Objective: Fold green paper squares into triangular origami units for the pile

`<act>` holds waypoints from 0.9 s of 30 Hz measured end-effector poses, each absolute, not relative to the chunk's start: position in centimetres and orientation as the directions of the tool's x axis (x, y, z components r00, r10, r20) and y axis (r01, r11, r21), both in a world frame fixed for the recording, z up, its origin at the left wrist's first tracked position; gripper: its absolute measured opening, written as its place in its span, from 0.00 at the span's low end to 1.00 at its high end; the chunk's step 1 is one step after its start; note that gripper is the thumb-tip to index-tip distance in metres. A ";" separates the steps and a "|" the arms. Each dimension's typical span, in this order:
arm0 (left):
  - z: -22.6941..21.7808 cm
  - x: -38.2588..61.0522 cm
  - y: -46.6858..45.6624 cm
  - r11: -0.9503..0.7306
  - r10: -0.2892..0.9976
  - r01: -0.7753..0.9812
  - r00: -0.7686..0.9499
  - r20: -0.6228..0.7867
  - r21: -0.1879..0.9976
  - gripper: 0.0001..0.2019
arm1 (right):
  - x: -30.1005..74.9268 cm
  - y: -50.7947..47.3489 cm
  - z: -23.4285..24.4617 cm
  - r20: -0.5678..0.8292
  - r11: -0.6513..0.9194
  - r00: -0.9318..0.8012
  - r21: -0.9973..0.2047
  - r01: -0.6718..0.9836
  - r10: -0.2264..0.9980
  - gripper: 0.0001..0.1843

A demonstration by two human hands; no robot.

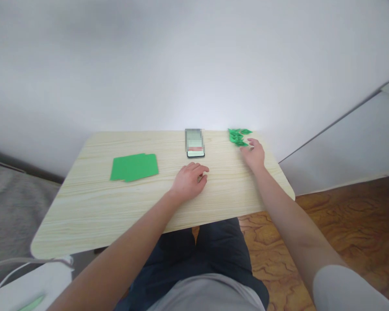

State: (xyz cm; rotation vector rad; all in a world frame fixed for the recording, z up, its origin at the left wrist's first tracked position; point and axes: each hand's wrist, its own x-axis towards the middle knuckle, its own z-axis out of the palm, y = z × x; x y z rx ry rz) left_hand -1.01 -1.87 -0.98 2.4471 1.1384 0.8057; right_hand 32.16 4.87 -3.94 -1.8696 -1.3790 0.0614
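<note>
My left hand (190, 181) rests on the light wood table near its middle, fingers curved and apart, with nothing seen in it. At the far right, my right hand (254, 154) reaches to a small pile of folded green paper pieces (236, 136). Its thumb and fingers are spread, and the fingertips are right beside the pile; whether they touch it I cannot tell. Flat on the table to the left lies a stack of green paper sheets (134, 167), slightly fanned. A phone (195, 142) lies beyond my left hand, its screen lit and partly blurred.
The table (84, 207) stands against a white wall (168, 77). Below left is a white surface (48, 280) with a cable and a green item on it. Wooden floor (350, 224) shows to the right, and a grey fabric surface (16, 207) to the left.
</note>
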 end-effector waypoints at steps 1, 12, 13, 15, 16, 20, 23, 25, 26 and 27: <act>-1.0 -1.3 -2.1 -0.622 0.782 0.597 0.512 0.356 0.507 0.10 | 31.7 5.2 -3.9 0.408 -0.086 0.393 -0.596 0.798 0.824 0.29; -0.6 -2.7 -3.2 -0.580 0.811 0.598 0.487 0.323 0.554 0.09 | 30.2 6.3 -3.8 0.498 0.047 0.256 -0.518 0.854 0.828 0.14; -0.5 -2.7 -3.1 -0.576 0.813 0.599 0.490 0.314 0.557 0.09 | 30.3 6.3 -3.8 0.498 0.051 0.251 -0.516 0.855 0.830 0.14; -0.3 -2.8 -3.1 -0.571 0.815 0.594 0.495 0.302 0.566 0.10 | 30.5 6.4 -3.7 0.499 0.046 0.252 -0.511 0.858 0.829 0.13; -0.2 -2.9 -3.1 -0.569 0.816 0.590 0.494 0.302 0.574 0.10 | 30.7 6.5 -3.6 0.503 0.035 0.264 -0.509 0.860 0.823 0.13; -0.3 -3.1 -3.0 -0.564 0.814 0.562 0.503 0.292 0.605 0.10 | 31.3 8.5 -2.7 0.511 -0.021 0.306 -0.488 0.872 0.804 0.16; -0.4 -3.1 -3.0 -0.558 0.817 0.549 0.496 0.294 0.623 0.10 | 31.5 10.8 -1.7 0.474 -0.015 0.260 -0.460 0.888 0.841 0.17; -0.3 -3.0 -3.2 -0.548 0.825 0.544 0.478 0.301 0.635 0.10 | 31.4 12.0 -1.2 0.444 -0.001 0.222 -0.446 0.895 0.868 0.17; -0.2 -3.0 -3.3 -0.543 0.829 0.542 0.466 0.309 0.641 0.10 | 31.3 12.5 -0.9 0.435 0.006 0.209 -0.443 0.897 0.876 0.17; 0.0 -3.2 -3.4 -0.542 0.831 0.538 0.457 0.317 0.646 0.09 | 31.0 12.7 -0.7 0.428 0.015 0.196 -0.442 0.897 0.882 0.17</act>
